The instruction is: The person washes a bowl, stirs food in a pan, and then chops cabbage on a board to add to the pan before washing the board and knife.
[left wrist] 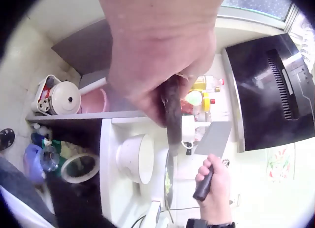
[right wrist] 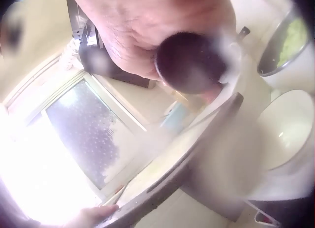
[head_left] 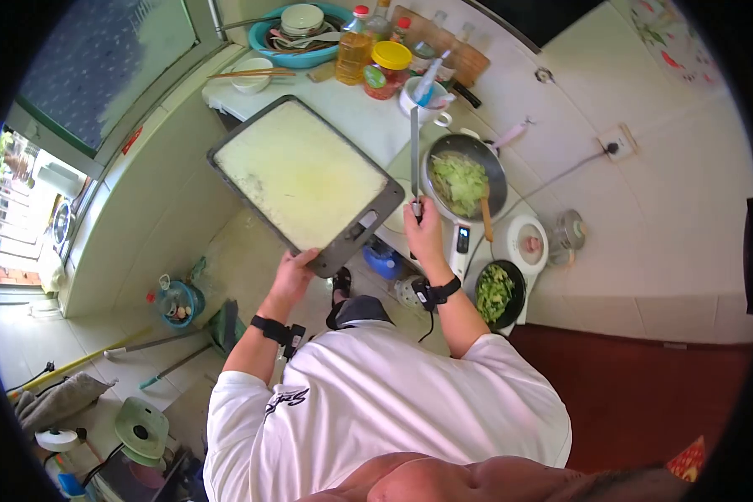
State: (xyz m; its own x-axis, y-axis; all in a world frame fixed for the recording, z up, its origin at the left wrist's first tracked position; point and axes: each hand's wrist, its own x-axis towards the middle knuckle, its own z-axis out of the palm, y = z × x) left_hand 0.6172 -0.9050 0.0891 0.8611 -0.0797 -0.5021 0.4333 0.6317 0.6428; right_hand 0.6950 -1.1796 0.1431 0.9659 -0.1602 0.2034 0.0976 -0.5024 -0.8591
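Observation:
My left hand (head_left: pixel 291 279) grips the near corner of a cutting board (head_left: pixel 305 176), pale with a dark grey rim and a handle slot. The board is held up off the counter, and only its dark edge (left wrist: pixel 172 110) shows in the left wrist view. My right hand (head_left: pixel 425 230) grips a cleaver by its dark handle (left wrist: pixel 203 186). The broad blade (left wrist: pixel 215 139) points away from me, seen nearly edge-on in the head view. Beside it, a wok (head_left: pixel 468 171) holds shredded pale green vegetable, with a wooden-handled utensil leaning inside.
A smaller black pan (head_left: pixel 499 293) of green pieces stands right of me. Behind the board are a yellow-lidded jar (head_left: pixel 389 67), an oil bottle (head_left: pixel 354 50) and a blue basin (head_left: pixel 268 57) of dishes. A power cord (head_left: pixel 560 174) runs to the wall socket.

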